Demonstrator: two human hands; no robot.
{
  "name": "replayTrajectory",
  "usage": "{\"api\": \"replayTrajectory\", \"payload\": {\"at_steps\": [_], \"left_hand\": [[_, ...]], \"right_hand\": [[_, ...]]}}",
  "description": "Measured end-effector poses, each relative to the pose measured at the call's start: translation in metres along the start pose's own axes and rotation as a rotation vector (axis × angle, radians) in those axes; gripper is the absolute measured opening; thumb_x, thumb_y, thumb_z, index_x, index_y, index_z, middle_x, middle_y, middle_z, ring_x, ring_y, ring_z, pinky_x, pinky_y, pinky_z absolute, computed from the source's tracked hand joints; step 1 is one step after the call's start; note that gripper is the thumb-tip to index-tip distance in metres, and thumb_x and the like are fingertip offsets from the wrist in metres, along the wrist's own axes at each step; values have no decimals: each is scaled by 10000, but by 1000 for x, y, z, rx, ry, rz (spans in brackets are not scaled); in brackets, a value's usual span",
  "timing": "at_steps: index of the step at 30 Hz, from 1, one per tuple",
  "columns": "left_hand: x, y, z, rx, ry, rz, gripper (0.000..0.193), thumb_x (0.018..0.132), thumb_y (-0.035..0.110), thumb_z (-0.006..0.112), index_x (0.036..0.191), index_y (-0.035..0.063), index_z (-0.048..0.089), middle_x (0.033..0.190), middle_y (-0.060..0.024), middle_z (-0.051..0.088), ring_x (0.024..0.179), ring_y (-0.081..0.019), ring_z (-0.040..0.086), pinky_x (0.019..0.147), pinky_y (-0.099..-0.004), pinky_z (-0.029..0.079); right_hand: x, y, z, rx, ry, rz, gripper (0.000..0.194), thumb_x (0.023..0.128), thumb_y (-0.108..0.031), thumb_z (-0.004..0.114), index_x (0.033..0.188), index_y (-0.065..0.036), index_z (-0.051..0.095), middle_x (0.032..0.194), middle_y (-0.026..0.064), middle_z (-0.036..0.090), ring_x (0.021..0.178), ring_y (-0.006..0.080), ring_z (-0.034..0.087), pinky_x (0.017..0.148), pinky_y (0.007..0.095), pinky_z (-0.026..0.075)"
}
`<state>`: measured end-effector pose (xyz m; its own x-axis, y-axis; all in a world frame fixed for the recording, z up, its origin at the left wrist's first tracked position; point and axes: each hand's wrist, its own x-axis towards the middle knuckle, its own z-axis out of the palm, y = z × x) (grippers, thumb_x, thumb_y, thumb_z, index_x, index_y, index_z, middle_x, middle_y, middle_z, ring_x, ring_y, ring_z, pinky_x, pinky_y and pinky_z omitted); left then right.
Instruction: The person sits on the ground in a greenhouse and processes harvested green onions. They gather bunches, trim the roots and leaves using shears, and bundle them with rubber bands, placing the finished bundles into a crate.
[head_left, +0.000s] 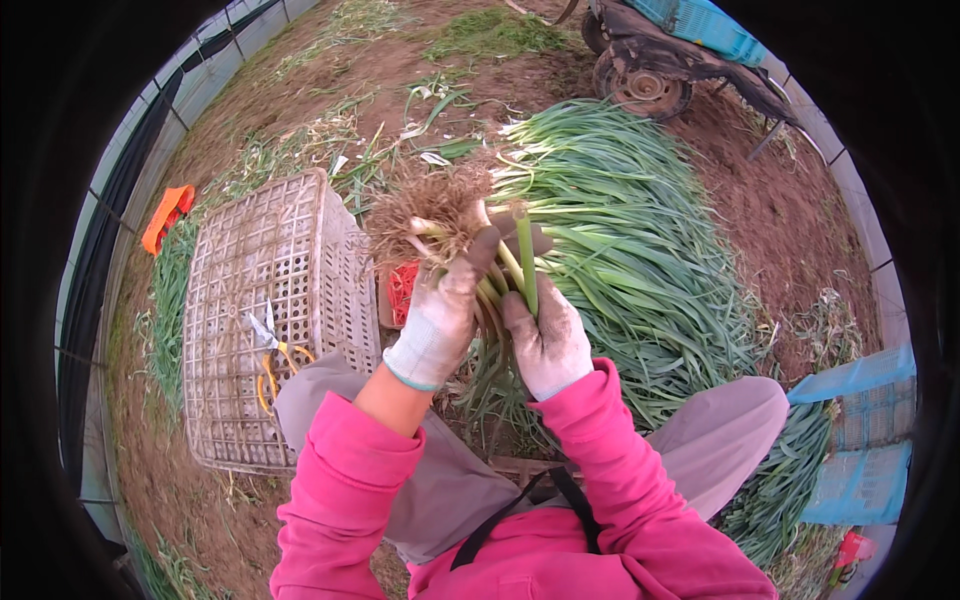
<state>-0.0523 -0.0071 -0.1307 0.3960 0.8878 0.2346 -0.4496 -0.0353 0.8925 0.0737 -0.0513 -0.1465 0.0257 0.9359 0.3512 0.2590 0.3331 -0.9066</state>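
Note:
Both hands wear dirty white work gloves and meet in front of my body. My left hand (448, 307) is closed around several rooted plant stalks (510, 259), with their tangled brown roots (431, 206) pointing up and away from me. My right hand (547, 330) grips a thick green stalk (528, 270), its short end upright between thumb and fingers. Limp leaves hang below the hands. Just beyond and to the right lies a broad heap of long green leafy stalks (637, 255), pale ends to the left. Scissors with yellow handles (279, 349) rest on an upturned plastic crate (255, 247).
A small container of red strips (403, 292) stands beside the crate. An orange item (166, 217) lies beyond it on the left. A wheeled cart (645, 82) carries a blue crate (705, 30). More blue crates (859, 484) and green stalks (780, 480) are at the right.

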Motion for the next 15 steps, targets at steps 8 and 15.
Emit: {"api": "replayTrajectory", "payload": {"at_steps": [8,15], "left_hand": [[0,-6,-14,304,-98,63,627,1025,507,266,1461,67,369,1353,-91,563,1276,-208,506,1112,-348,296],[2,-5,-1,-161,136,-61,589,946,496,537,1274,9,493,1045,-75,616,954,-160,608,828,-305,503]], "right_hand": [[-3,-5,-24,-445,92,57,357,924,-206,607,1221,-39,504,955,213,648,743,388,647,660,427,526],[-18,-3,-7,-691,-103,194,654,875,-398,643,1343,-35,366,914,228,661,747,409,659,612,481,522]]}}
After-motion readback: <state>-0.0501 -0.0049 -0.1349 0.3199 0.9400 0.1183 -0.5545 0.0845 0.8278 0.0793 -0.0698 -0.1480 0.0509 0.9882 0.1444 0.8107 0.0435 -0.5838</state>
